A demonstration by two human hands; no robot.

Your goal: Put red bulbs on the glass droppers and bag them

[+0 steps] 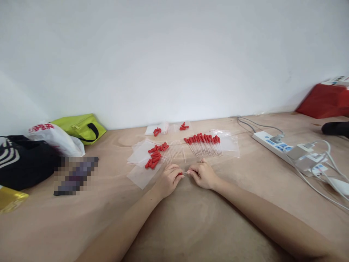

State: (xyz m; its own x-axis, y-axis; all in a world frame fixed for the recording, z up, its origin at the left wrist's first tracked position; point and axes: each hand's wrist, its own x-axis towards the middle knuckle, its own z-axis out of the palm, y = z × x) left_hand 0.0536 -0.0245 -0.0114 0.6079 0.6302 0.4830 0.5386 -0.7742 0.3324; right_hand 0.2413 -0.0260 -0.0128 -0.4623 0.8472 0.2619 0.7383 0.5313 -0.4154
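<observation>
Got left hand (170, 178) curled round a red piece (180, 174) and right hand (202, 174) pinched onto a thin stick (185, 173), just in front of the red-tipped sticks (203, 139). Also seeing loose red pieces (155, 159) and bare sticks (175, 150) left of those, power strip (280, 148) off to their right.

Beyond the right hand (203, 175): red-ended sticks (202, 138). Beyond the left hand (169, 180): red pieces (155, 159). Left of the 2 hands: black bag (32, 163), white-striped; lime-green pouch (81, 123). Right: white power strip (264, 138), blue socket panels (279, 148).
</observation>
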